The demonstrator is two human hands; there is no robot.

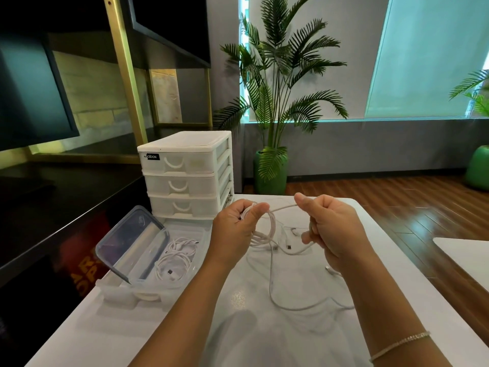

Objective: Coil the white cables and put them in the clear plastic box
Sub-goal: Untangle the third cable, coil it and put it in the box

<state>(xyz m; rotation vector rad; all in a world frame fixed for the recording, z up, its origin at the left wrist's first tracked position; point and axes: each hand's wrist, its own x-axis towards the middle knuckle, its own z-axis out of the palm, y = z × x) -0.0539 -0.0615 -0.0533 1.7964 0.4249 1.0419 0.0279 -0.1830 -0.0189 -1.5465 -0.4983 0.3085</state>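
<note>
Above the middle of the white worktop (264,340) you hold both hands raised, a white cable (284,207) stretched between them. Your left hand (235,229) has its fingers curled round a small bundle of loops, the thumb pressed on top to pin them; the coil (262,234) hangs as several thin rings just right of that hand. Your right hand (336,231) pinches the free run of the same cable between thumb and forefinger, the other fingers folded in toward the palm. From there the cable drops, slack and thin, to the worktop and trails in a long curve toward the near right. More loose cable ends (288,246) with small plugs lie on the worktop under your hands; how many separate cables are tangled there is hard to tell.

To the left sits the clear plastic box (169,287), its lid (132,242) propped open on the left side. Inside lie two coiled cables (174,263), white, wound into loose rings, one nearer and one farther. Just beyond the box stands a white drawer unit (185,176) with three drawers. A potted palm (275,83) stands on the floor at the far side of the worktop, and a thin bracelet (399,343) circles your right wrist.
</note>
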